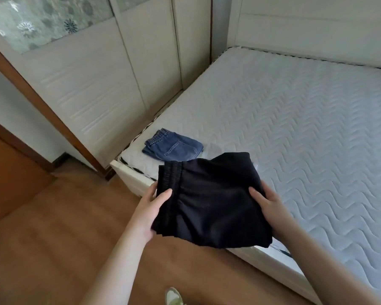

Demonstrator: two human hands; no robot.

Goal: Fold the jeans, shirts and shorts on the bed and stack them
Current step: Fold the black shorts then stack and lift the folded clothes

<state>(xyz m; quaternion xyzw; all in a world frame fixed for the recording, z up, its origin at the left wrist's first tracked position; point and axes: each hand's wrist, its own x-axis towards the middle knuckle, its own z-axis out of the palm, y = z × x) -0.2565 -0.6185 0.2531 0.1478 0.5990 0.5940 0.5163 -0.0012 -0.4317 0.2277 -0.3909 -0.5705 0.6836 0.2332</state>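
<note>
Head view. A folded black fabric garment with a gathered elastic waistband is held in the air above the near corner of the bed, between both hands. The cloth is matte and soft, folded into a rough rectangle; the ribbed waistband runs along its left edge and loose layered edges hang at the bottom. The left hand grips the waistband side, thumb on top of the cloth and fingers curled beneath it. The right hand grips the opposite side in the same manner, thumb pressed on the upper surface, fingers hidden under the fabric.

A folded pair of blue denim jeans with an elastic waistband lies flat on the mattress near the left corner of the bed, just beyond the held garment and apart from it. A stitched back pocket faces up; the denim weave is coarse with pale seam lines.

The white quilted mattress has a wavy zigzag stitch pattern and a striped piped edge. It rests on a white bed frame with a smooth panel headboard at the far end.

To the left stands a white wardrobe with ribbed sliding door panels; its upper section carries frosted glass with a flower pattern. The brown wood-grain floor extends below, and the toe of a pale shoe shows at the bottom edge.
</note>
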